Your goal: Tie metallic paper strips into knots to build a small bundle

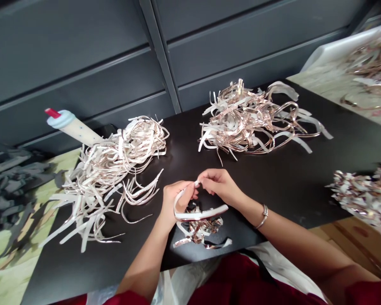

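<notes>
My left hand [177, 195] and my right hand [220, 184] meet above the near edge of a black board [282, 178]. Both pinch the same curved white strip [200, 212], which loops down from my fingertips and runs out to the right. Under my hands lies a small heap of peeled rose-gold scraps [200, 231]. A bangle sits on my right wrist.
A big pile of white and rose-gold strips [108, 169] lies at the left, another shinier pile [254, 116] at the back right. A white tube with a red cap [71, 125] leans behind the left pile. More scraps [365, 195] sit at the right edge, dark grey pieces [9, 182] at far left.
</notes>
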A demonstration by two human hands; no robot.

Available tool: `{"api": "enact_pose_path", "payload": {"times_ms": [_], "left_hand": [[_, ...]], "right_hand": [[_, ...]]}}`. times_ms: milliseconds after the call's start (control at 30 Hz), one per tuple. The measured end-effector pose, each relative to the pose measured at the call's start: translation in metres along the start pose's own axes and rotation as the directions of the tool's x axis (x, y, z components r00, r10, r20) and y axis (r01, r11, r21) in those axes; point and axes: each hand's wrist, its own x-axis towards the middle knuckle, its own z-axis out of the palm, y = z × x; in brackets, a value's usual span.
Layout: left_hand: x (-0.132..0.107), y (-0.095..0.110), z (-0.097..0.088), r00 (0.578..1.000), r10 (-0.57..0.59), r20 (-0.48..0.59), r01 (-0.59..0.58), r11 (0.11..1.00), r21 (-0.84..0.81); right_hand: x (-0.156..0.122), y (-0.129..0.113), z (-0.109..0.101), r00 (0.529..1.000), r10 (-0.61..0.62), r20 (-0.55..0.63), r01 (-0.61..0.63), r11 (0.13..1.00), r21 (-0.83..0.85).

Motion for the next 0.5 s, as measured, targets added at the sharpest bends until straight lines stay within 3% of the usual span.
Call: {"api": "enact_pose_path", "payload": {"times_ms": [167, 267, 367, 433, 500], "left_hand": [[0.0006, 0.0038, -0.0052, 0.999, 0.024, 0.024, -0.025, 0.999, 0.036], [0.0031, 0.0029, -0.0054, 0.984, -0.177, 0.016, 0.178, 0.978, -0.106], [0.0073, -0.002, -0.0032, 0.911, -0.406, 0.078, 0.409, 0.86, -0.306], [0.0092, -0.0041, -0.0013, 0.875, -0.453, 0.169, 0.48, 0.774, -0.413], [0.0095, -0.0039, 0.0, 0.882, -0.409, 0.235, 0.471, 0.745, -0.473]], "right_hand": [[-0.0009, -0.0023, -0.0009, 0.976, -0.2, -0.09, 0.175, 0.958, -0.227], [-0.0014, -0.003, -0.0011, 0.978, -0.195, -0.07, 0.174, 0.958, -0.228], [-0.0022, -0.0038, 0.0006, 0.993, -0.117, -0.034, 0.112, 0.986, -0.121], [-0.003, -0.0041, 0.0028, 0.995, -0.103, -0.019, 0.1, 0.991, -0.09], [-0.0034, -0.0041, 0.0047, 0.994, -0.106, -0.008, 0.106, 0.992, -0.07]]}}
